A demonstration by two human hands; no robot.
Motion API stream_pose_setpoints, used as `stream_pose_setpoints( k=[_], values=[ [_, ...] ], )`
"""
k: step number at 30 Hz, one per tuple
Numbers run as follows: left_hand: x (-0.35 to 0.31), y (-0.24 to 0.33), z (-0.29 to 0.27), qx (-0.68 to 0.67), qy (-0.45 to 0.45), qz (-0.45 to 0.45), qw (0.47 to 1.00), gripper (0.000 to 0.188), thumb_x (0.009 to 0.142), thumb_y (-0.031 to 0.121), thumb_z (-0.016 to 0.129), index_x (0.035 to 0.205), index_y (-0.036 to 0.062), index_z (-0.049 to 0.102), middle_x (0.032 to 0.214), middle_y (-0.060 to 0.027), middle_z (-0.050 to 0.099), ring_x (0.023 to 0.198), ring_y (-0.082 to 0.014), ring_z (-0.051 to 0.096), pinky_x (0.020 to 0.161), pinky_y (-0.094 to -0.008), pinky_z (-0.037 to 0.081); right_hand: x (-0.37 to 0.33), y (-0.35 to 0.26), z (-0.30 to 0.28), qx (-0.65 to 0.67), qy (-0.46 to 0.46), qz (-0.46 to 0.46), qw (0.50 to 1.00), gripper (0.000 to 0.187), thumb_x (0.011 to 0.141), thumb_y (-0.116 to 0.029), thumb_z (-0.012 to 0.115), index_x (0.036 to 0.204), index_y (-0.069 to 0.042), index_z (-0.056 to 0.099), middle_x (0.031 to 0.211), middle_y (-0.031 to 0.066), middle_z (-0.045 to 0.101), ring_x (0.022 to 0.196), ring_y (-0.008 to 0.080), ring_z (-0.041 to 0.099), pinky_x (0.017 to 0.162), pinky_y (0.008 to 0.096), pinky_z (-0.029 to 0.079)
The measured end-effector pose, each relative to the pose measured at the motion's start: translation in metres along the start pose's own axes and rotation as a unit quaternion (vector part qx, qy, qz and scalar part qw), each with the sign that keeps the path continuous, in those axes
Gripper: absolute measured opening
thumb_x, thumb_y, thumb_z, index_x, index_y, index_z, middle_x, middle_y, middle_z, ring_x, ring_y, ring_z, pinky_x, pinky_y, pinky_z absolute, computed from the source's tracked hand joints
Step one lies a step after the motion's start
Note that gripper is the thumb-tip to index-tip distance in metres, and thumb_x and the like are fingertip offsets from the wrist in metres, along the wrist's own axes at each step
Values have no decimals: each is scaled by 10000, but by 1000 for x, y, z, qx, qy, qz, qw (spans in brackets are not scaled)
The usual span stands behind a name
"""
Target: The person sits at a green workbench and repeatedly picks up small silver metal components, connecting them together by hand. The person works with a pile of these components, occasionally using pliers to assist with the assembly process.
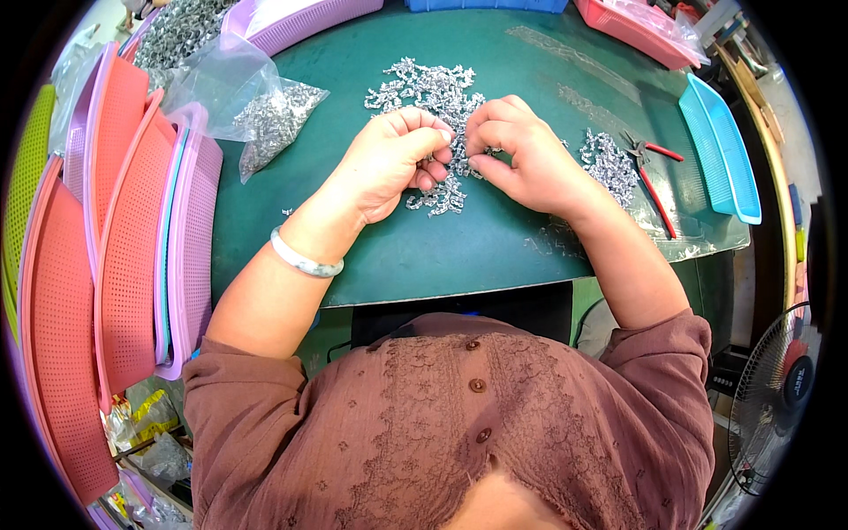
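Both my hands are close together over a pile of small silvery metal parts [433,84] on a green table. My left hand [402,159], with a pale bangle [305,258] on its wrist, has its thumb and fingers pinched together; whatever sits in the pinch is too small to make out. Facing it, my right hand [521,155] curls its thumb and forefinger inward in a similar pinch, its contents hidden too. A smaller heap of silvery parts [609,168] lies to the right of my right hand. Beside that heap rest red-handled pliers [654,185].
Stacked pink and purple baskets [132,256] line the left side. A clear plastic bag of small metal parts [278,119] lies at the left. A light-blue basket [720,150] stands on the right, a pink basket [632,31] behind it. A fan [777,397] is at lower right.
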State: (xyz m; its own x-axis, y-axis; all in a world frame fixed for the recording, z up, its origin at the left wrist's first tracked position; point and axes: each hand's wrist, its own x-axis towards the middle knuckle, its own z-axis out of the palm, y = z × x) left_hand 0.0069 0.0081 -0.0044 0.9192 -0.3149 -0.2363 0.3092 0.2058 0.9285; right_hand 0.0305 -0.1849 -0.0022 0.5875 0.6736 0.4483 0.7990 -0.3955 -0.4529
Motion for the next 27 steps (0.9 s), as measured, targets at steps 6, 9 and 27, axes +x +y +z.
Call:
stream_pose_setpoints(
  k=[6, 9, 27],
  values=[
    [-4, 3, 5, 62, -16, -27, 998, 116, 848, 145, 555, 858, 34, 590, 697, -23, 576, 525, -72, 517, 424, -172, 395, 3, -4, -3, -7, 62, -31, 998, 95, 683, -32, 625, 753, -54, 565, 868, 61, 555, 867, 262, 487, 760, 342, 417],
    [-4, 1, 4, 64, -32, -35, 997, 118, 851, 142, 553, 851, 30, 590, 692, -23, 577, 523, -64, 511, 420, -173, 395, 4, -5, -4, -8, 77, -38, 996, 96, 683, -32, 627, 751, -59, 565, 863, 56, 558, 866, 258, 492, 757, 338, 419],
    [-3, 1, 5, 51, -24, -3, 998, 102, 815, 137, 575, 829, 39, 601, 674, -12, 570, 536, -62, 514, 445, -177, 409, 1, 0, -4, 43, 91, -9, 995, 103, 701, -67, 630, 784, -50, 572, 846, 73, 578, 834, 257, 515, 732, 344, 428]
  ],
)
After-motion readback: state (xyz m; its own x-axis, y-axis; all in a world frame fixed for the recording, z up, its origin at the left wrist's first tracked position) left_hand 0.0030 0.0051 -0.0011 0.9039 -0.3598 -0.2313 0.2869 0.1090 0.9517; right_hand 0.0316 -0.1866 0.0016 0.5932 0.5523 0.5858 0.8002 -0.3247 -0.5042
